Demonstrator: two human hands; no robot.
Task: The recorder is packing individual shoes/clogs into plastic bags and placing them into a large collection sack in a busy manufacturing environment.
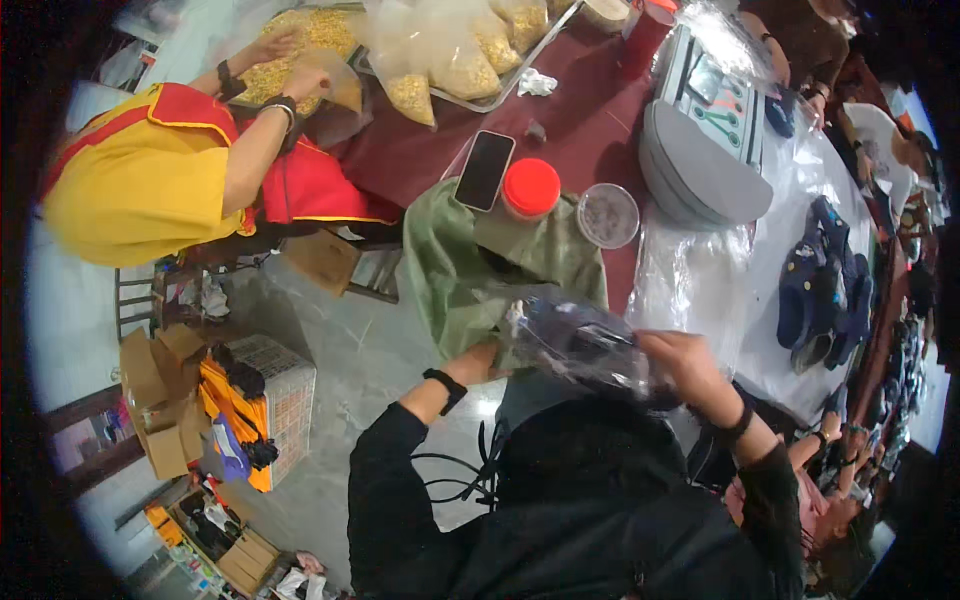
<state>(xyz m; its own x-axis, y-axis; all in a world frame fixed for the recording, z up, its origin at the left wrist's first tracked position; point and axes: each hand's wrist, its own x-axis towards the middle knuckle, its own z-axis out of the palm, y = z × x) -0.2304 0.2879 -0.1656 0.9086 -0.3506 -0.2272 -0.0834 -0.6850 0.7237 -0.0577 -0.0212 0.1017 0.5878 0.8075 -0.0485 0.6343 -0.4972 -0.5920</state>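
Observation:
Both my hands hold a clear plastic bag (pixel 575 340) with a dark item inside, close to my chest. My left hand (pixel 480 362) grips the bag's left end, beside a green cloth sack (pixel 455 270) that hangs over the table's edge. My right hand (pixel 680 358) grips the bag's right side from above. Each wrist wears a black band. My sleeves are black.
A dark red table (pixel 590 110) carries a black phone (pixel 484 170), a red-lidded jar (pixel 531 190), a round clear tub (pixel 608 215), a grey weighing scale (pixel 705 130) and bags of yellow grain (pixel 440 55). A person in yellow and red (pixel 150 175) works at far left. Dark footwear (pixel 825 285) lies on plastic sheeting at right. Cardboard boxes (pixel 160 400) stand on the floor.

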